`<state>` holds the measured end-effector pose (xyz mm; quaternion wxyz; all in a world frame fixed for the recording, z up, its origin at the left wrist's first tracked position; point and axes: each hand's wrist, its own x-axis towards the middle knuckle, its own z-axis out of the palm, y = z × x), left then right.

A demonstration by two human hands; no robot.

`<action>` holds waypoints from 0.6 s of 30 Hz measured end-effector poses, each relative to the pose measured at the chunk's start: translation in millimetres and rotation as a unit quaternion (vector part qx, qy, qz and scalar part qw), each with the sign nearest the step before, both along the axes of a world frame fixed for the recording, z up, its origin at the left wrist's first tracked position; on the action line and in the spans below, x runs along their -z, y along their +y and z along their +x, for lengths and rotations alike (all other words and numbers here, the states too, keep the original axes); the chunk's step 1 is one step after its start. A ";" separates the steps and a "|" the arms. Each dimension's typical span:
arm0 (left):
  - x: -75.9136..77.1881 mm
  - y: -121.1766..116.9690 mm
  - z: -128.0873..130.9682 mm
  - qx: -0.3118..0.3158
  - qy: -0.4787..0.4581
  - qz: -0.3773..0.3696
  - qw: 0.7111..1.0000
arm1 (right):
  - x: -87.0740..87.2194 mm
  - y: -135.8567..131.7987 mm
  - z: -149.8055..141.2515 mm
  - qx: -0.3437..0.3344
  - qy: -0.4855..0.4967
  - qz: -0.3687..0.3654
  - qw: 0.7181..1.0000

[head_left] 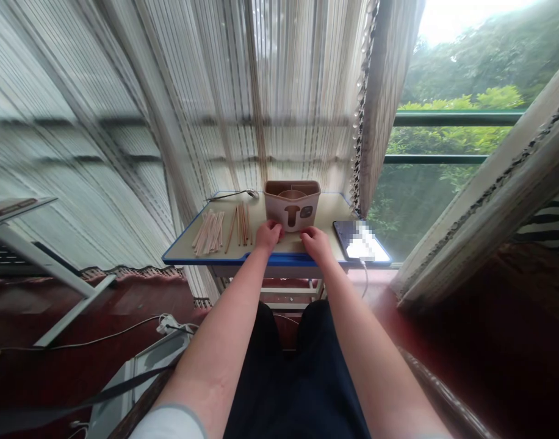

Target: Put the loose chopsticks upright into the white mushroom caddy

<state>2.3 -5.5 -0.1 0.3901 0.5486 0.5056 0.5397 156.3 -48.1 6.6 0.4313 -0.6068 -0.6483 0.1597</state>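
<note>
Pinkish-beige container (276, 210), blue-edged cream desk (331, 210)

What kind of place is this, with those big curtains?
Probably a room at home or an enclosed balcony: long striped curtains hang behind a small desk, and leafy greenery shows outside beyond a railing.

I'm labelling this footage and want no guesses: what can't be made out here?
All in the head view:
Screen of the device: covered by pixelation.
Inner floor of the box: hidden by its front wall.
Palms of the left hand and right hand: hidden by their backs.
Far-left table: cut off by the left edge.
</note>
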 end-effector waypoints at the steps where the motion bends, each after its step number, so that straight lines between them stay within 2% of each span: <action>1: 0.0 0.0 -0.2 -0.001 0.001 0.000 1.000 | 0.0 -0.2 0.1 0.000 0.001 0.000 1.000; 10: 2.0 1.4 0.0 -0.009 0.023 0.017 1.000 | 2.3 1.6 -0.1 -0.006 0.008 0.022 1.000; 15: 0.0 5.1 -7.2 -0.075 0.039 0.058 0.995 | 2.5 3.2 0.2 -0.012 0.022 0.016 1.000; 18: -2.6 5.2 -16.3 -0.109 0.099 0.109 0.983 | 2.4 3.8 0.2 -0.012 0.034 0.012 0.999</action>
